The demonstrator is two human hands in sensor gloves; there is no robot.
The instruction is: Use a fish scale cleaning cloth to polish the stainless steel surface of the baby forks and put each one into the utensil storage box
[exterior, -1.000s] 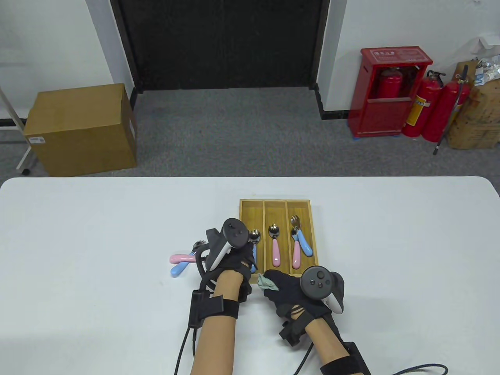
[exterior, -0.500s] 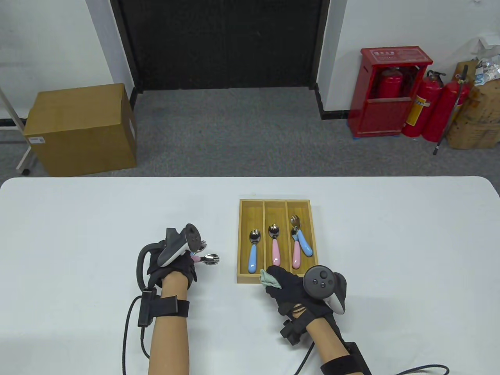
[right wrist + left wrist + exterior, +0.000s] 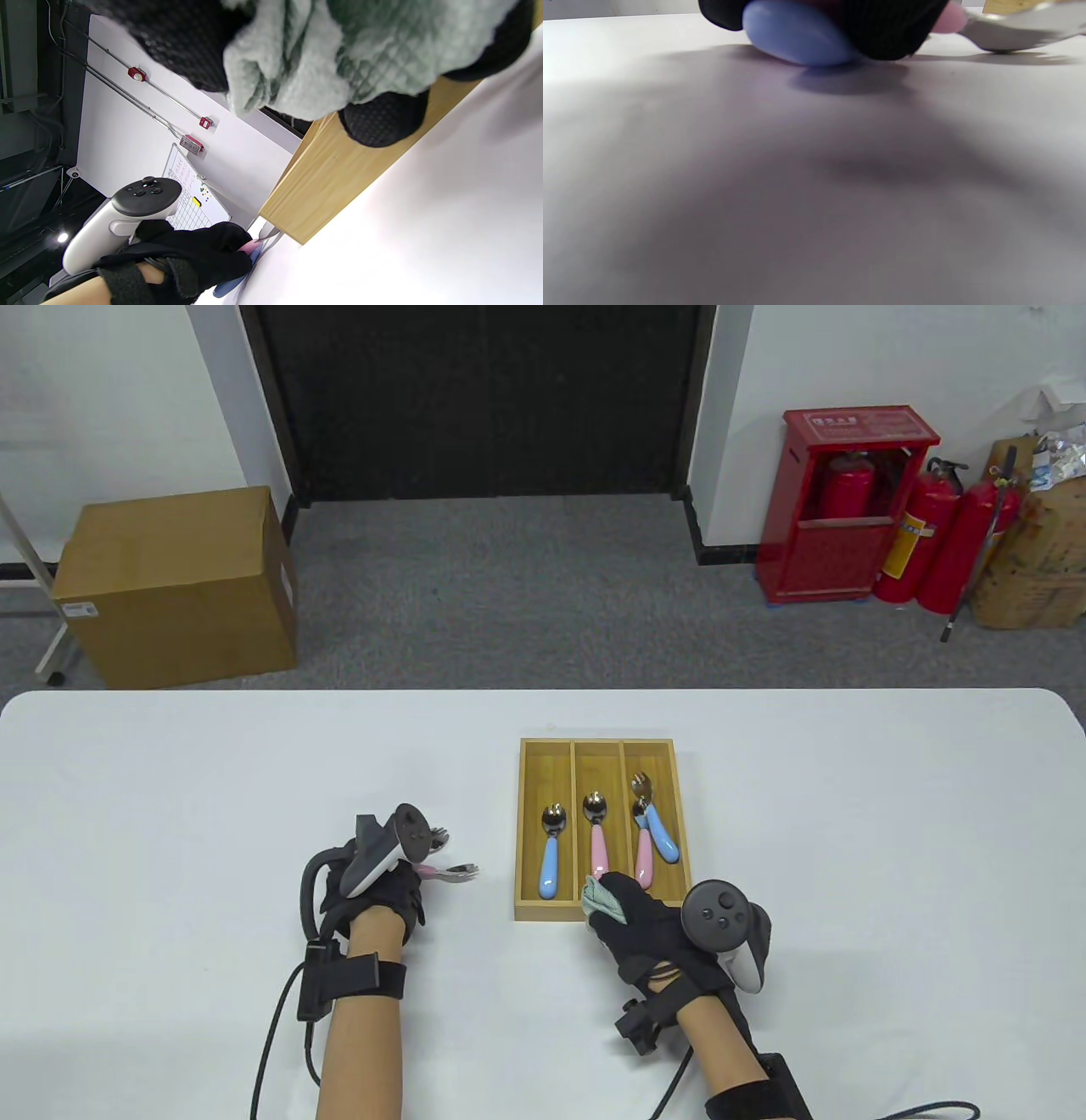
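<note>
Table view first: the left hand is down on the worktop to the left of the utensil storage box, fingers curled onto the pink-handled fork, whose steel head pokes out to the right toward the box. A second utensil head peeks out just behind the tracker. The right hand sits at the box's near edge, clenched on the bunched cleaning cloth. The box already has a blue spoon, a pink spoon and two more pieces in the right slot.

To do this bit well, I'd lift only the pink one clear of the blue handle beside it, keep the grip back on the handle so the steel stays exposed, then bring it over to the cloth.

Left wrist view: super close and blurry. The blue handle rests on the worktop under the gloved fingers, with a bit of pink and the steel neck running off right. Can't tell exactly which fingers pinch what.

Right wrist view: cloth wadded tight in the fingers, right against the box wall; the left hand is visible beyond.

Versus half a second ago: the left hand barely shifted, the fork head sits about the same, and the right hand slid a touch right and up along the box edge.
</note>
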